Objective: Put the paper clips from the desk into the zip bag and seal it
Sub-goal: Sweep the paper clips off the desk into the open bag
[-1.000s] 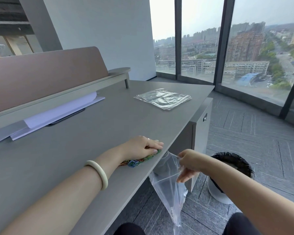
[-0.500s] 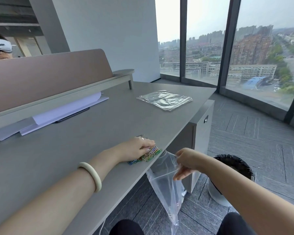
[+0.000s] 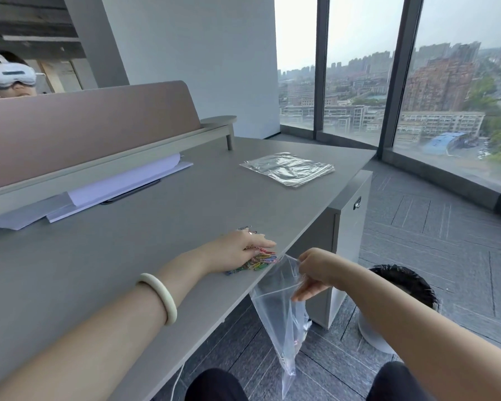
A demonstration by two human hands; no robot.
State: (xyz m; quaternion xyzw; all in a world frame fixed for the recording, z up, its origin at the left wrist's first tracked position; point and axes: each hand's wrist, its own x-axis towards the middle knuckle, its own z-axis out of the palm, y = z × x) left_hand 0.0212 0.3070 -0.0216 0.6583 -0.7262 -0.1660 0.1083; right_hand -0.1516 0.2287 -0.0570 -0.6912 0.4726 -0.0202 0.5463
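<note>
A heap of colourful paper clips (image 3: 259, 260) lies at the right edge of the grey desk (image 3: 128, 227). My left hand (image 3: 240, 250) lies flat over the heap, palm down with the fingers together, pressing on the clips. Just off the desk edge my right hand (image 3: 313, 272) pinches the mouth of a clear zip bag (image 3: 281, 311), which hangs open below the edge, right beside the clips. A few clips seem to sit low inside the bag. One or two stray clips (image 3: 243, 228) lie just beyond my left hand.
A stack of spare clear bags (image 3: 288, 168) lies at the desk's far right. White papers (image 3: 122, 183) sit under the partition shelf. A black-lined bin (image 3: 402, 287) and a drawer cabinet (image 3: 346, 227) stand on the floor to the right. Another person sits behind the partition.
My left hand has drawn back a little from the desk edge, uncovering more of the clips. The right hand keeps the bag's mouth open at the edge. The camera tilted slightly.
</note>
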